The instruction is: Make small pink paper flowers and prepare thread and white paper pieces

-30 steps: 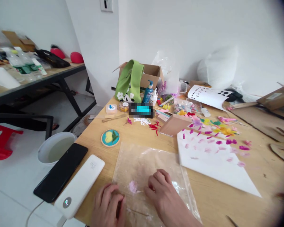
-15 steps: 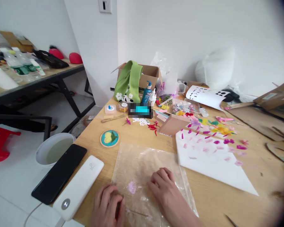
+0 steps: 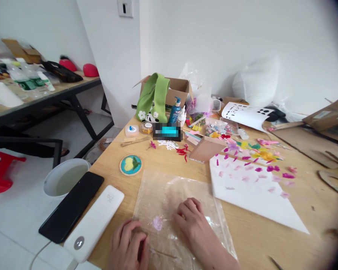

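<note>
A clear plastic sheet (image 3: 174, 187) lies flat on the wooden table before me. On it rests a small pale pink flower (image 3: 157, 223) with thin petals, in the gap between my hands. My left hand (image 3: 129, 245) sits at the sheet's left edge, fingers curled; whatever is under them is hidden. To the right of the flower, my right hand (image 3: 195, 227) is on the sheet with its fingers bent down and together, and I cannot make out anything in them. A thin brown stem (image 3: 162, 254) lies on the sheet beside my left hand.
White paper (image 3: 242, 191) with pink and magenta petals lies to the right. A phone (image 3: 71, 206) and a white power bank (image 3: 94, 223) lie left. Further back are a round yellow-and-teal piece (image 3: 130, 165), a wooden block (image 3: 207, 149) and a blue pump bottle (image 3: 175, 110).
My right hand has shifted slightly left and away from me, closer to the pink flower. The flower's petals look a little more spread. My left hand has hardly moved.
</note>
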